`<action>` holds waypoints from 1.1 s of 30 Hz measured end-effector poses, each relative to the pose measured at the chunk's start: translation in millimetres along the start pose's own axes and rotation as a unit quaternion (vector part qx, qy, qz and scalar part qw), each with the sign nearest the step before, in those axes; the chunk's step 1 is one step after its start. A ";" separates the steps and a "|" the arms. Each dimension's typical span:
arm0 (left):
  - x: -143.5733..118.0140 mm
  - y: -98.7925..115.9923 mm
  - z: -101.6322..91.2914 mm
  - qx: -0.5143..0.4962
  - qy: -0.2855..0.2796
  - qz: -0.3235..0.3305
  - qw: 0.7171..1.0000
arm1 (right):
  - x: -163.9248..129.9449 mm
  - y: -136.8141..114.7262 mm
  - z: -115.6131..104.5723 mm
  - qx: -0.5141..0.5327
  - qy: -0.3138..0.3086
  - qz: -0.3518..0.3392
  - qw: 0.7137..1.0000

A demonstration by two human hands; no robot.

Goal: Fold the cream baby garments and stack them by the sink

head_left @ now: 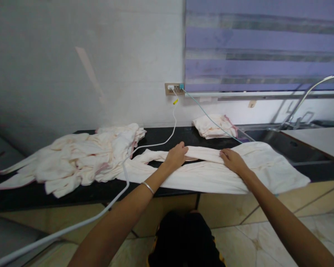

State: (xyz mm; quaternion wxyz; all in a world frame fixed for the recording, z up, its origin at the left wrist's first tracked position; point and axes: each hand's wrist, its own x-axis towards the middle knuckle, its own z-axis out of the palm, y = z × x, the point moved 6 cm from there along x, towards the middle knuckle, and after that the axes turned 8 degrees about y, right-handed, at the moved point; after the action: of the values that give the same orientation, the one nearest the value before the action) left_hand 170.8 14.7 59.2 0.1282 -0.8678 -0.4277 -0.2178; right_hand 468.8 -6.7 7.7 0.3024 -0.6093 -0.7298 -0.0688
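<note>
A pair of white trousers (211,176) lies lengthwise on the black countertop, its wide top end to the right and its two legs running left. My left hand (177,154), a silver bangle on that wrist, is closed on the far leg partway along. Farther right, my right hand (231,159) grips the same leg's upper part, fingers curled over the fabric. Between my hands the cloth is drawn straight, and a dark gap shows between the legs by my left hand. The leg ends at the left meet a crumpled pile of white clothes (80,155).
A folded white cloth (215,126) sits by the wall. A white cable (125,170) from the wall socket (174,89) crosses the counter and passes left of me; a thin teal cable (203,109) runs right. A sink (284,142) with a tall tap (303,98) is at right.
</note>
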 end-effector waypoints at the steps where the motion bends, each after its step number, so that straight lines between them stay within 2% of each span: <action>1: -1.1 -10.1 -4.3 0.005 0.003 -0.011 1.000 | -0.2 -0.5 -1.6 -0.003 0.003 0.007 1.000; 7: -11.4 -64.2 -21.9 0.022 0.016 -0.047 0.999 | 0.5 3.8 0.0 -0.004 -0.003 0.045 0.999; 10: -20.8 -76.8 -24.7 0.003 0.020 -0.063 0.998 | 1.0 6.7 2.0 0.007 0.003 0.040 0.999; 13: -29.5 -79.8 -26.4 -0.075 0.056 -0.081 0.992 | 1.2 5.1 2.1 0.021 0.010 0.016 1.000; 17: -34.0 -63.9 -15.7 -0.151 0.048 -0.004 0.987 | 0.2 2.2 1.5 0.031 0.010 0.009 0.999; 20: -33.4 -49.0 -3.1 -0.151 0.039 0.044 0.987 | -0.7 -0.8 1.9 0.058 0.012 0.001 0.998; 24: -25.7 -27.4 10.3 -0.130 0.044 0.071 0.988 | -2.8 -4.7 2.6 0.075 0.027 -0.056 0.995; 27: -15.0 -5.3 16.4 -0.103 0.028 0.085 0.991 | -4.9 -0.5 2.7 0.052 0.045 -0.068 0.995; 33: 5.9 49.8 19.0 -0.064 -0.006 0.128 0.990 | -6.7 -0.5 6.9 0.081 -0.009 -0.061 0.995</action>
State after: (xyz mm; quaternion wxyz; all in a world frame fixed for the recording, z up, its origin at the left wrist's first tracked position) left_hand 218.8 -3.4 43.7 0.0963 -0.9231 -0.2995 -0.2213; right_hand 466.3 -9.3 -1.2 0.3399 -0.5376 -0.7713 -0.0224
